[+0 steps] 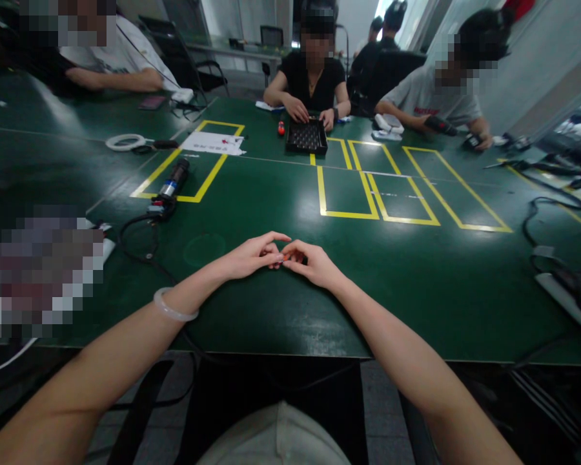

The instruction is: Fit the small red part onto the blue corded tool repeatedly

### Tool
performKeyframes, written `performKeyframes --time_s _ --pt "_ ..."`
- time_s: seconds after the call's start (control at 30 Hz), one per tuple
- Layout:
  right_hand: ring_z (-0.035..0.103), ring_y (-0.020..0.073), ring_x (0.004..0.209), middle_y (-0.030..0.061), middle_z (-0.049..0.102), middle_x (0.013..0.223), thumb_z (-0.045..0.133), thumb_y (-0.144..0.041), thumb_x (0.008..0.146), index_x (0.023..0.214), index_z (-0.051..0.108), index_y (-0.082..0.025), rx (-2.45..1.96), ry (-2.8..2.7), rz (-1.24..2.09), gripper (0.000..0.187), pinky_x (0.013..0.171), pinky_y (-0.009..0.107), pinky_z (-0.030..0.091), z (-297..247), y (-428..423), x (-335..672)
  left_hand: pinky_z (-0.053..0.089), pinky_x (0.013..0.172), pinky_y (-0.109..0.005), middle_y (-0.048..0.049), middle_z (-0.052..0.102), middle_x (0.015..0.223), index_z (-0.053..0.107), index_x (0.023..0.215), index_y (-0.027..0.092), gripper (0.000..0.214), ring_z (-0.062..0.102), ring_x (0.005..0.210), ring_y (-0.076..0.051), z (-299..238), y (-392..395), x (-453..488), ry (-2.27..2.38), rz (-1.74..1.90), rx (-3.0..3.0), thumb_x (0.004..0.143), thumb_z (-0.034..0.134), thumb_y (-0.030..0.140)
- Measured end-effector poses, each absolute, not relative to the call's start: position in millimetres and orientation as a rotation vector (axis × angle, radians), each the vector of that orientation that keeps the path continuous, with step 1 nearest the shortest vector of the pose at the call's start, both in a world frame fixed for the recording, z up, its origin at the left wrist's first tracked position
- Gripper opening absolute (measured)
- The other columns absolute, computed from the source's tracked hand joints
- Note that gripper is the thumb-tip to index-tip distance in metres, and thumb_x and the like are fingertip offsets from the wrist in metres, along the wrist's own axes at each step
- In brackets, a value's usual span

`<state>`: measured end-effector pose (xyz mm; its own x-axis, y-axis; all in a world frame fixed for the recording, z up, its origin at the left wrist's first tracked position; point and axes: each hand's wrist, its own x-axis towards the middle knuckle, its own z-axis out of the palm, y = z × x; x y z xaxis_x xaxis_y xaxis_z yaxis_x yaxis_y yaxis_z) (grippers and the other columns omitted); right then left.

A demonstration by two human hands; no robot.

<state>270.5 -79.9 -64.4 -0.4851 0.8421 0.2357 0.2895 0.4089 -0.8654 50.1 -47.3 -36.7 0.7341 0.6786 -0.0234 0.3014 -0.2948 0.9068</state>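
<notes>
My left hand (pixel 252 256), with a pale bangle (pixel 175 306) round its wrist, meets my right hand (pixel 315 263) just above the near part of the green table (pixel 290 310). Between the fingertips shows a small orange-red piece (pixel 285 258) with a dark part, too small to name. My right thumb and fingers pinch it from the right. On the other side, my left thumb and curled fingers close on it, while the left index finger points out over the right hand. Fingers hide most of the piece.
A black cylindrical tool (pixel 175 181) with a cable lies left of my hands. Yellow tape outlines (pixel 348 214) mark the table. Across it, a person handles a black tray (pixel 306 137); a red-and-black item (pixel 281 127) lies beside it. Cables (pixel 530 219) run along the right.
</notes>
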Motion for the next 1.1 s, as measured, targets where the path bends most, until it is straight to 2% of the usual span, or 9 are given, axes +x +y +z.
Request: performKeyframes --time_s 0.1,0.2,0.37,0.43,0.57,0.7,0.83,1.0,1.1 --pt "0.058 0.0121 0.072 0.0 0.067 0.086 0.064 -0.028 0.091 0.102 0.063 -0.019 -1.005 -1.968 1.007 0.014 0.07 0.026 0.047 -62 -80 271 0.051 0.074 -0.03 -0.0042 0.066 0.086 0.048 0.135 0.015 0.047 0.065 0.078 -0.017 -42 -44 48 0.789 0.485 1.896 0.099 0.051 0.045" --pt "0.057 0.0123 0.071 -0.0004 0.066 0.084 0.065 -0.026 0.089 0.1 0.063 -0.019 -1.062 -1.911 0.942 0.013 0.07 0.026 0.047 -62 -78 273 0.052 0.077 -0.031 -0.0064 0.068 0.094 0.054 0.125 0.017 0.04 0.066 0.083 -0.018 -42 -43 46 0.883 0.524 1.99 0.101 0.047 0.048" --pt "0.059 0.0126 0.072 0.0014 0.068 0.086 0.065 -0.033 0.089 0.1 0.064 -0.019 -1.076 -1.779 0.972 0.018 0.07 0.027 0.048 -66 -75 277 0.05 0.081 -0.033 -0.0073 0.067 0.106 0.057 0.121 0.019 0.037 0.065 0.091 -0.021 -39 -50 47 0.96 0.55 2.436 0.094 0.062 0.044" --pt "0.06 0.0128 0.073 0.002 0.07 0.087 0.065 -0.036 0.088 0.1 0.065 -0.018 -1.058 -1.725 1.071 0.021 0.071 0.027 0.049 -69 -73 276 0.049 0.082 -0.033 -0.0084 0.067 0.108 0.058 0.122 0.019 0.032 0.065 0.093 -0.021 -39 -54 49 0.937 0.585 2.596 0.097 0.059 0.039" --pt "0.062 0.0128 0.071 0.0022 0.07 0.083 0.065 -0.039 0.087 0.1 0.065 -0.017 -0.997 -1.65 1.29 0.025 0.071 0.029 0.051 -75 -72 273 0.047 0.083 -0.034 -0.0083 0.069 0.104 0.064 0.11 0.018 0.024 0.065 0.094 -0.022 -38 -57 52 0.913 0.625 2.701 0.102 0.049 0.035" --pt "0.061 0.0115 0.071 0.0002 0.068 0.084 0.072 -0.036 0.082 0.104 0.061 -0.019 -0.945 -1.631 1.316 0.029 0.068 0.026 0.049 -75 -74 271 0.048 0.077 -0.033 -0.0063 0.07 0.094 0.065 0.105 0.018 0.027 0.066 0.085 -0.021 -36 -57 53 1.005 0.639 2.48 0.1 0.054 0.041" --pt "0.06 0.0108 0.07 -0.001 0.066 0.082 0.071 -0.033 0.083 0.098 0.062 -0.02 -0.962 -1.671 1.244 0.022 0.068 0.025 0.048 -75 -75 270 0.05 0.077 -0.03 -0.0054 0.071 0.093 0.065 0.101 0.018 0.027 0.067 0.085 -0.02 -33 -57 54 0.994 0.628 2.264 0.097 0.057 0.044" --pt "0.063 0.0119 0.069 0.0004 0.069 0.08 0.071 -0.037 0.082 0.097 0.062 -0.019 -0.951 -1.581 1.368 0.025 0.068 0.027 0.051 -76 -70 271 0.051 0.08 -0.03 -0.0044 0.071 0.097 0.063 0.114 0.02 0.028 0.068 0.087 -0.019 -34 -59 55 0.957 0.624 2.307 0.097 0.057 0.041" --pt "0.063 0.0124 0.068 0.0 0.068 0.077 0.072 -0.042 0.081 0.097 0.061 -0.019 -0.939 -1.562 1.409 0.03 0.069 0.028 0.052 -76 -69 272 0.051 0.08 -0.031 -0.0049 0.071 0.098 0.064 0.11 0.021 0.026 0.068 0.088 -0.02 -35 -58 54 0.953 0.613 2.364 0.098 0.055 0.041"
